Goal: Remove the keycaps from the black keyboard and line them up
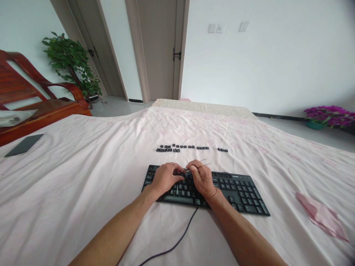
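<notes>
A black keyboard [177, 200] lies on the pink-white cloth, tilted slightly, its right end nearer to me. My right hand [202, 179] is closed over its upper middle keys. Thin wire loops of what looks like a wire keycap puller [206, 162] stick out behind that hand's fingers. Right beside it, my left hand [168, 178] bends thumb and fingers together in a pinch at the upper key rows. What lies between the left fingertips is too small to make out. Loose black keycaps [168, 149] sit in two rough rows beyond the keyboard.
A black cable [177, 240] runs toward me from the keyboard's near edge. A folded pink cloth [321, 214] lies at right, and a dark flat slab [24, 145] at far left. Past the bed-like surface stand a wooden chair [41, 87] and a purple-flowered plant [330, 114].
</notes>
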A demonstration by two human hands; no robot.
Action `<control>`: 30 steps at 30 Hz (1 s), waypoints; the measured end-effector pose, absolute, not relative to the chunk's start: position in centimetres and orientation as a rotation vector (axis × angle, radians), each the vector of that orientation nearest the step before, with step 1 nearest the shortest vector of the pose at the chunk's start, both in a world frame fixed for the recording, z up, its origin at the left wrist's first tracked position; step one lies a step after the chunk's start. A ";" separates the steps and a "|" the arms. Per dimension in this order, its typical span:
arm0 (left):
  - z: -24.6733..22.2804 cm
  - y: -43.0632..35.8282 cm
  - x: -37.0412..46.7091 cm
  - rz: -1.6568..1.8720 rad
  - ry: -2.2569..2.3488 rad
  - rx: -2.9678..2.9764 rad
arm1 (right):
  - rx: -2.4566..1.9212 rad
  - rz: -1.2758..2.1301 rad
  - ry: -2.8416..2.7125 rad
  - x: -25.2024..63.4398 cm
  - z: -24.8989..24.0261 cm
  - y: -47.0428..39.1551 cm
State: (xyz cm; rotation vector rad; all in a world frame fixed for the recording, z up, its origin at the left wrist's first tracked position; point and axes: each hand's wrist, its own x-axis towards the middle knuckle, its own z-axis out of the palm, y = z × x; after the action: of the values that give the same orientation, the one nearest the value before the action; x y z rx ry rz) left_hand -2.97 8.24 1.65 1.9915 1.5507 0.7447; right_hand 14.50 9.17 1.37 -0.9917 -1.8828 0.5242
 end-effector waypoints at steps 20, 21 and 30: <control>1.7 13.1 -3.7 1.032 1.493 1.895 | -1.109 0.637 -1.254 15.0 0.4 10.6; 1.8 13.8 -3.5 1.013 1.517 1.959 | -1.112 0.637 -1.258 15.0 0.5 10.6; 0.9 18.6 -1.5 0.759 1.657 2.139 | -1.118 0.602 -1.311 15.2 0.9 10.5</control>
State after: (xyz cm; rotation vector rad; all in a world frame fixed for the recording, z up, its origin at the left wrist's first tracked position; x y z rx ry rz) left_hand -1.46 18.63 0.87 2.1395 1.6569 0.7591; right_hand 15.16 10.51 0.85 -1.1179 -1.3114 0.6022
